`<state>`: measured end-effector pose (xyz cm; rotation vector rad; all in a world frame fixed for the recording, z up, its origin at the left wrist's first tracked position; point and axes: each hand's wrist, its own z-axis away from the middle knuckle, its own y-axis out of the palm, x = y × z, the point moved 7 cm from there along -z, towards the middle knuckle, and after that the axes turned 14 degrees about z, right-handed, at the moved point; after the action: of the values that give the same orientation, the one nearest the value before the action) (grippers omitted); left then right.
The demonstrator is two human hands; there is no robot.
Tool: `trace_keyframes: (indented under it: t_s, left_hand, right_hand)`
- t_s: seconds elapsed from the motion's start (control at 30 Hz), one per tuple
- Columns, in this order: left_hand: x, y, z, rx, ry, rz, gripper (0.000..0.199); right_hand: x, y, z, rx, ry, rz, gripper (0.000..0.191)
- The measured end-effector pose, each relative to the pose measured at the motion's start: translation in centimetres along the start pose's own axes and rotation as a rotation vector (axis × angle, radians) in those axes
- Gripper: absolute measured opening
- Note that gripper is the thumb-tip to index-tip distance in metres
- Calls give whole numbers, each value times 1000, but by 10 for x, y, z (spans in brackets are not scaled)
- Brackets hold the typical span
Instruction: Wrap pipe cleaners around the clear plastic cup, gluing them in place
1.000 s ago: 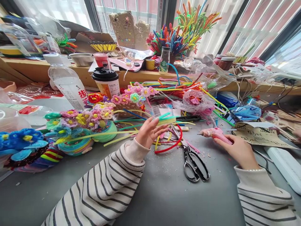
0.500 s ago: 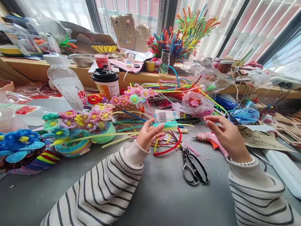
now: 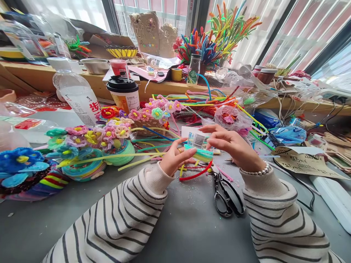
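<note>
Grey tabletop (image 3: 189, 233) shows btwn the striped sleeves (image 3: 117, 215), front edge out of view; most room to move is there, front ctr. Beyond the back edge, a wooden sill (image 3: 161, 87) is piled w/ stuff. Barcoded clear packet (image 3: 197, 140) w/ turquoise + yellow band (image 3: 204, 155) is up over the tabletop's middle. L hand (image 3: 175, 159) is clamped on its left end; R hand (image 3: 233, 146), fingers bent, is at its right end, can't tell if gripping. In the way: scissors (image 3: 217, 181) just in front, red stem (image 3: 196, 177) below packet. Fuzzy flowers (image 3: 106, 135) crowd twd left edge, white bar (image 3: 333, 197) twd right.
</note>
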<state>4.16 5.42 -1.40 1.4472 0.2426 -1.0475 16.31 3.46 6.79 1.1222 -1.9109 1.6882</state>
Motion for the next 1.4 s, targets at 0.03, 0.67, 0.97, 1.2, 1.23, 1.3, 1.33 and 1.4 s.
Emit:
trace_keyframes:
  t_s: [0.03, 0.67, 0.97, 1.2, 1.23, 1.3, 1.33, 1.4]
  left_hand:
    - [0, 0, 0, -5, 0, -3, 61]
    - [-1, 0, 0, -9, 1, -93, 71]
    - [0, -3, 0, -16, -1, -106, 73]
    - [1, -3, 0, -15, 4, -127, 70]
    - [0, -3, 0, -14, 3, -129, 70]
    - [0, -2, 0, -15, -3, -132, 70]
    - [0, -2, 0, -16, -5, -133, 70]
    - [0, -2, 0, -16, -8, -131, 69]
  right_hand:
    - [-2, 1, 0, 25, 10, -15, 24]
    - [-9, 9, 1, 257, -69, 37, 14]
    - [-9, 8, 1, 282, -72, 64, 14]
    - [-12, 10, 1, 298, -53, 80, 14]
    - [-12, 10, 1, 298, -51, 78, 14]
    - [-12, 10, 1, 299, -45, 74, 15]
    - [-12, 10, 1, 301, -42, 72, 15]
    - [-12, 10, 1, 303, -38, 68, 15]
